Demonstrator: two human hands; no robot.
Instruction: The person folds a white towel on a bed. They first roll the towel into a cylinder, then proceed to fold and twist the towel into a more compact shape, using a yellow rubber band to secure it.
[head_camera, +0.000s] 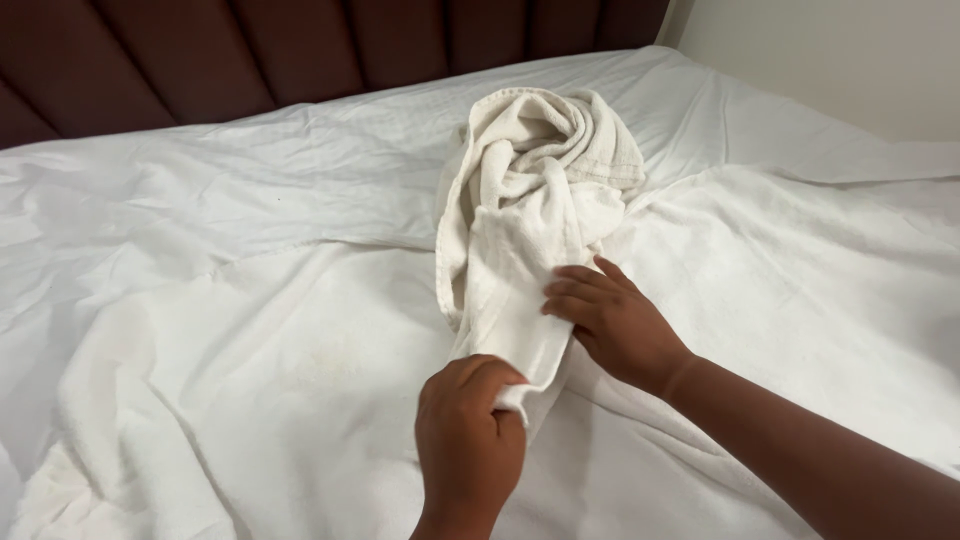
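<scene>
The towel (535, 215) is cream terry cloth, matt and nubbly, with a flat woven band and a stitched hem along its rim. Under it the bed (250, 200) carries a white cotton sheet (330, 170), smooth, thin and finely creased, with a faint sheen. Toward the near edge lies a thicker white cloth (250, 400), softer and slightly fuzzy. The headboard (200, 55) at the far edge is dark maroon padded upholstery, smooth, channelled, dull. The wall (830, 50) is matt painted plaster.
</scene>
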